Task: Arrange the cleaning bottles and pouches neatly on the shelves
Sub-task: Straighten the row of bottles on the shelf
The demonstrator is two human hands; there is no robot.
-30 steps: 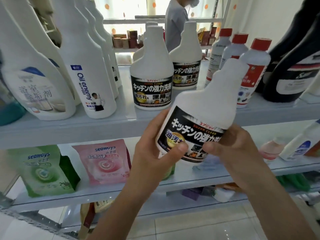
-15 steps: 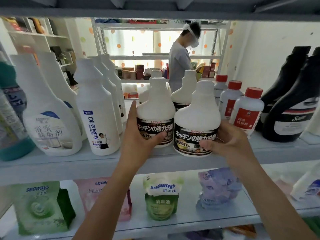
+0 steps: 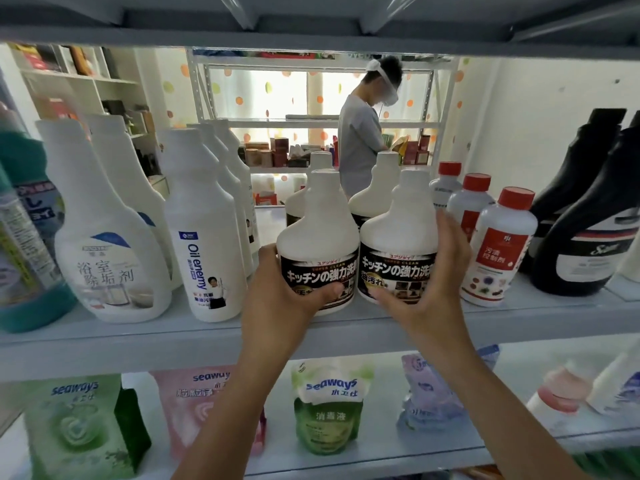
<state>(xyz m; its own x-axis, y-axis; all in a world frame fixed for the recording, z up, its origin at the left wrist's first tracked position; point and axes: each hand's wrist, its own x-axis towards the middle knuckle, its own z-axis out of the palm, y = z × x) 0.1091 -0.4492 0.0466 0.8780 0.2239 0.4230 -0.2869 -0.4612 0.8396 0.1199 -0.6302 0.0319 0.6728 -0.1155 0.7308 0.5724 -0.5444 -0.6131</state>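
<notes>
Two white kitchen-cleaner bottles with black labels stand side by side at the front of the upper shelf [image 3: 214,336]. My left hand [image 3: 280,289] wraps the left bottle [image 3: 317,237] from its left side, thumb on the label. My right hand [image 3: 433,282] cups the right bottle [image 3: 398,233], fingers behind it, thumb under the label. Two more of the same bottles stand behind them. On the lower shelf stand pouches: a green one [image 3: 79,427], a pink one [image 3: 201,407], a small green seaways pouch [image 3: 329,407] and a lilac one [image 3: 429,393].
Left of my hands stand white bottles, one marked Oil enemy [image 3: 204,244], and a teal bottle [image 3: 20,237]. To the right are red-capped white bottles [image 3: 498,251] and black bottles [image 3: 588,216]. A person [image 3: 363,133] stands at another rack behind the shelf.
The bottle I held tilted in front of the shelf now stands upright on the upper shelf beside its twin. My left hand has moved onto the left bottle. The camera has come closer.
</notes>
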